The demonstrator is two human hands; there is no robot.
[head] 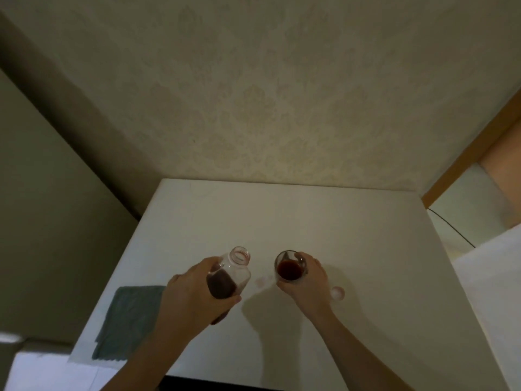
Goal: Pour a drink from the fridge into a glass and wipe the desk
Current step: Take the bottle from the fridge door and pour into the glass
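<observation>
My left hand [191, 294] grips a clear uncapped bottle [235, 273] that holds dark red drink in its lower part; its open mouth points up and slightly away. To its right my right hand [307, 283] wraps a small glass [289, 267] partly filled with the same dark red drink, over the white desk [310, 215]. A faint pinkish spot [260, 281] marks the desk between bottle and glass. A grey cloth [128, 320] lies flat at the desk's near left corner.
A small pale round cap [337, 292] lies on the desk just right of my right hand. A patterned wall stands behind the desk. A thin dark cable [451, 227] runs past the desk's right edge.
</observation>
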